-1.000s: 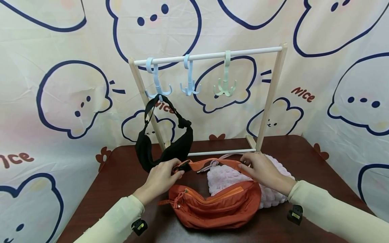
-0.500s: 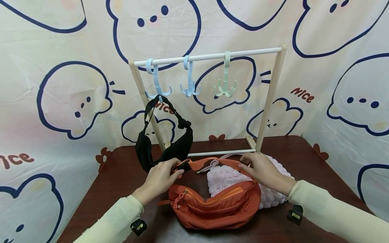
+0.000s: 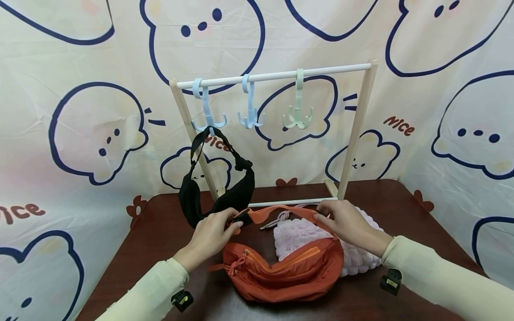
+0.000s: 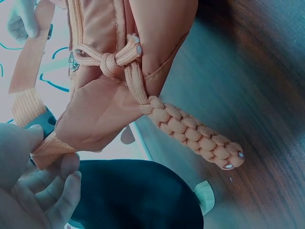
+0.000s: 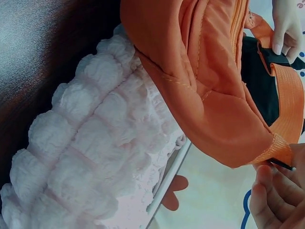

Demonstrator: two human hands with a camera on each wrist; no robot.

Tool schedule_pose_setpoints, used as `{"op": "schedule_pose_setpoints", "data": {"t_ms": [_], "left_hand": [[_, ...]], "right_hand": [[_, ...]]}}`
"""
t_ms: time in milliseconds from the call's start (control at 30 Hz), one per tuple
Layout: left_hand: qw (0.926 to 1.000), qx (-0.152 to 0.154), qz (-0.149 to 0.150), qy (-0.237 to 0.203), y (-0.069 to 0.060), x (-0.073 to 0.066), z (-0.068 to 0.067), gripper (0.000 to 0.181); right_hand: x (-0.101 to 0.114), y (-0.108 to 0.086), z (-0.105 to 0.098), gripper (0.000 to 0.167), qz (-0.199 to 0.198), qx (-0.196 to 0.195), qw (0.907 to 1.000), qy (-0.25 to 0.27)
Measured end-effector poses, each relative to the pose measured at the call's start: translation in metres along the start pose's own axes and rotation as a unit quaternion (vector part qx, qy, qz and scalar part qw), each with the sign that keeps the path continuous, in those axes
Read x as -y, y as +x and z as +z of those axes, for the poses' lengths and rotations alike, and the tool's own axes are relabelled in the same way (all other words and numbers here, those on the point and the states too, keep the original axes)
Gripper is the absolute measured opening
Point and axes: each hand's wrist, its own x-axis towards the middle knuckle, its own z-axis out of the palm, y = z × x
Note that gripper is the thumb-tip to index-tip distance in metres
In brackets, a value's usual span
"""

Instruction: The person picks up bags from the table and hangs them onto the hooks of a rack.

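Observation:
An orange waist bag (image 3: pixel 285 272) stands on the table, its zip toward the top and its strap (image 3: pixel 281 211) arched up between both hands. At the left end, my left hand (image 3: pixel 213 234) pinches the strap beside a black buckle (image 3: pixel 242 217); the left wrist view shows thumb and fingers around the webbing there. My right hand (image 3: pixel 347 223) pinches the strap's other end, where it joins the bag (image 5: pixel 274 152). A braided orange zip pull (image 4: pixel 195 136) hangs from the bag's left end. Behind the bag lies a fluffy pale pink bag (image 3: pixel 299 234), partly covered by it and my right hand.
A wooden rack with a white top rail (image 3: pixel 277 76) stands at the back. From it hang a left blue hook (image 3: pixel 209 111), a middle blue hook (image 3: pixel 250 111) and a green hook (image 3: pixel 298 111). A black bag (image 3: pixel 237 194) hangs on the left blue hook.
Both hands keep their grip on the strap and have risen very slightly, so the strap arches a little higher. The other things stay in place.

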Motion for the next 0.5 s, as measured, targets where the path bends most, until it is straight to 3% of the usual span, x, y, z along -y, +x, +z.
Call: {"op": "schedule_pose_setpoints", "data": {"t_ms": [500], "left_hand": [[0.9998, -0.013, 0.011, -0.003, 0.0007, -0.0029, -0.0091, 0.012]], "right_hand": [[0.0059, 0.0007, -0.0048, 0.008, -0.016, -0.011, 0.9997, 0.018]]}}
